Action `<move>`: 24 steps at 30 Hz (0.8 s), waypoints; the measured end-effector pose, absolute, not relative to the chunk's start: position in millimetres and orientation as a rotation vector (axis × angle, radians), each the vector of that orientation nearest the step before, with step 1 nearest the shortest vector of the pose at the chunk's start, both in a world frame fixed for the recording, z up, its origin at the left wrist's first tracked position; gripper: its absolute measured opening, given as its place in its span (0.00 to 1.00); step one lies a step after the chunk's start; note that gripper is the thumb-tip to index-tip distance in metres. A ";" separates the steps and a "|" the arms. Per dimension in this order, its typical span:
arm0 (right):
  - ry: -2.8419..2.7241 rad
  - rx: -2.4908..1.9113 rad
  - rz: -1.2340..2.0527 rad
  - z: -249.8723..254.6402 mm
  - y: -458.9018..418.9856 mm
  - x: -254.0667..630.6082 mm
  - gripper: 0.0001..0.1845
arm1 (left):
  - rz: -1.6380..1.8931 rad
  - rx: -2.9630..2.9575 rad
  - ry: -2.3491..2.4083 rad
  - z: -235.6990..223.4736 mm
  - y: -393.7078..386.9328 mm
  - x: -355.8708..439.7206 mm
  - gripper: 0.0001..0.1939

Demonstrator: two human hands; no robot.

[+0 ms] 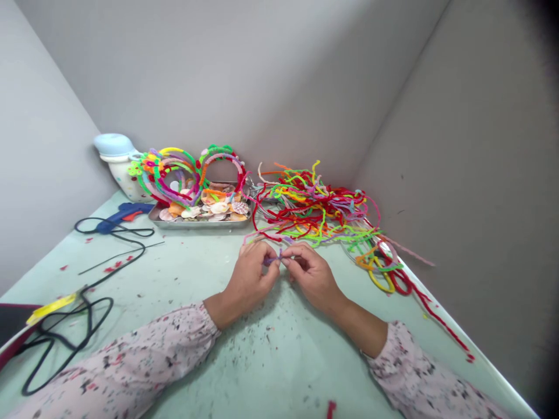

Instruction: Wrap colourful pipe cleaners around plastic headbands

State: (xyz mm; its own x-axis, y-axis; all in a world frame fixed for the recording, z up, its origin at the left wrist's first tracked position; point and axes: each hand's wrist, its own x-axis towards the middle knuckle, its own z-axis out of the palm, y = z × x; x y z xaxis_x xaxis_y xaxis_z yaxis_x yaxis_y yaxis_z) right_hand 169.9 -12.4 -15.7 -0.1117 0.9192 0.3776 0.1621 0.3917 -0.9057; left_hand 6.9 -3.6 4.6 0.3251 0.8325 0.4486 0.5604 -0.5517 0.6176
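Note:
My left hand (pixel 251 278) and my right hand (pixel 311 276) meet above the pale green table (pixel 183 273), their fingertips pinching a small twist of purple pipe cleaner (pixel 271 261) between them. The fingers hide most of the twist. Just beyond my hands lies a tangled heap of multicoloured pipe cleaners (pixel 310 209), mostly red, green and yellow. A thin pink strand (pixel 257 236) lies close behind my left fingers, and I cannot tell whether it joins the twist.
A metal tray of seashells (pixel 198 223) stands at the back, with looped pipe-cleaner shapes (pixel 187 177) leaning over it. To the left lie a blue glue gun (pixel 122 216) with a black cord (pixel 94 302) and a white pot (pixel 120 174). Grey walls bound the table's back and right.

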 end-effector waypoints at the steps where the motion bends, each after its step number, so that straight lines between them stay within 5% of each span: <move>1: -1.558 -0.992 0.868 -15.8 -12.4 169.8 0.05 | 1.081 2.250 1.230 4.3 -3.5 6.8 0.01; 24: -1.631 -1.036 0.628 -9.6 -15.1 170.4 0.06 | 1.165 2.211 1.176 4.8 -6.5 6.7 0.03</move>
